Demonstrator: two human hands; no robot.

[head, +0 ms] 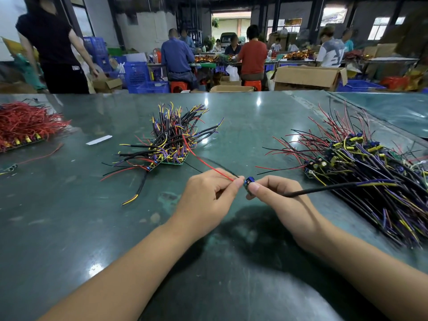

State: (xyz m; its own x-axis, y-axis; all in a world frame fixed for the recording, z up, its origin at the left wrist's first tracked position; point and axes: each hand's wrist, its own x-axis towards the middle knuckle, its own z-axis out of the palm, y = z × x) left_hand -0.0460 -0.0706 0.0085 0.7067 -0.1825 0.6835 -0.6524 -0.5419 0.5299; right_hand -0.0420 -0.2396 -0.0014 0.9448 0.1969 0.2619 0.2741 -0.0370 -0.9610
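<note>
- Two hands meet fingertip to fingertip low over the counter (69,228).
- The left hand (208,198) pinches one red wire (208,165) near its end.
- The right hand (284,200) pinches one small board (248,184). One black cable (324,188) trails off to the right.
- Three heaps lie on the counter: a red heap (25,126) far left, a middle heap (171,140) beyond the hands, and a right heap (370,177).

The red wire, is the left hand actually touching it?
Touching. The head view shows the left hand pinching the red wire beside the small board that the right hand grips.
</note>
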